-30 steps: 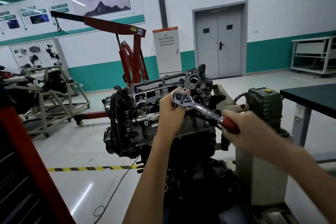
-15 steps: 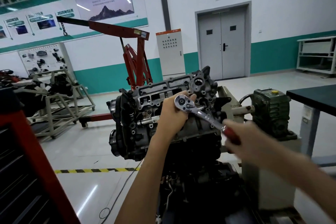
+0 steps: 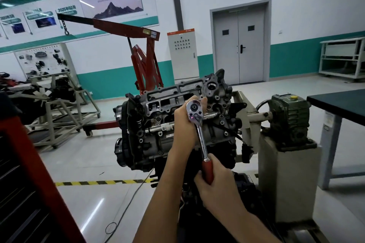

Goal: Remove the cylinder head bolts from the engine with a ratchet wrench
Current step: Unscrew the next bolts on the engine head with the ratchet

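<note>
Chrome ratchet wrench [image 3: 201,136] with a red handle sits head-first on the grey cast-metal engine [image 3: 156,140], handle slanting down toward the viewer. Left hand [image 3: 184,122] fingers curl around the round head; right hand [image 3: 215,183] fingers wrap the handle. A wall panel [image 3: 66,9] behind reads "2025年02月".

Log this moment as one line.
left hand: holds ratchet wrench head at engine | right hand: grips its red handle
</note>
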A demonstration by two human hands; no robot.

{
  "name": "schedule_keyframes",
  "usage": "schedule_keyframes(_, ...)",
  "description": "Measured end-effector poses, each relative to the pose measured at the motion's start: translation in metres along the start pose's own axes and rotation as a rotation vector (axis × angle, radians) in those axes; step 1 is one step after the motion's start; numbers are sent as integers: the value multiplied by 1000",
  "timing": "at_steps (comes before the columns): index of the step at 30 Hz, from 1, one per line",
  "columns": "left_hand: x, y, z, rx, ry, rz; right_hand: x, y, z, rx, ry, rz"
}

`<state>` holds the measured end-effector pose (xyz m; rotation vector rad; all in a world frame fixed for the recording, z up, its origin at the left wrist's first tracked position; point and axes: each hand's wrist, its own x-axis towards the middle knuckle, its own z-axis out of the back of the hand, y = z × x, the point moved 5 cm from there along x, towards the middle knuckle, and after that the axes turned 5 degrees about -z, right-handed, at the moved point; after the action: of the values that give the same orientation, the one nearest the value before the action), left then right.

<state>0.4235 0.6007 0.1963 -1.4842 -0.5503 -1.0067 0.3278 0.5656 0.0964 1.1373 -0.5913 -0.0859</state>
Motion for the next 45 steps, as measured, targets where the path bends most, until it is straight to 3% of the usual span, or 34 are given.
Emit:
schedule_keyframes(5, 8, 0, 4, 52, 127, 24, 43, 19, 99, -521, 231, 203)
schedule_keyframes(8, 6, -2, 2, 48, 113, 8, 63, 34, 128, -823, 226, 280)
schedule_keyframes(10, 1, 2, 5, 4, 30, 9, 52, 28, 112, -755, 181, 234)
schedule_keyframes(13, -2, 5, 8, -44, -66, 46, 12, 14, 55, -394, 18, 137)
schedule_keyframes(17, -7, 6, 7, -148, -122, 191, -6, 6, -10, 13, -52, 5)
schedule_keyframes(19, -8, 9, 12, -119, -151, 212, -4, 5, -11, -43, -11, -14)
schedule_keyframes(21, -3, 6, 16, -26, -70, 108, 3, 6, 16, -194, 59, 39)
schedule_keyframes(25, 4, 0, 13, 55, 105, 41, 44, 33, 102, -673, 260, 234)
schedule_keyframes(28, 2, 0, 10, 64, 116, 43, 71, 50, 130, -936, 216, 349)
schedule_keyframes(30, -1, 2, 12, 20, 40, 59, 64, 38, 118, -865, 204, 305)
schedule_keyframes(35, -6, 3, 4, -112, -87, 115, 5, 5, 45, -297, -46, 100)
schedule_keyframes(38, -9, 6, 4, -122, -146, 195, -5, -4, 1, -81, 17, -22)
schedule_keyframes(42, -2, -2, 15, 51, 33, 68, 13, 4, 42, -331, 105, 110)
schedule_keyframes(45, 8, -9, 13, 126, 153, 20, 43, 28, 99, -603, 277, 250)
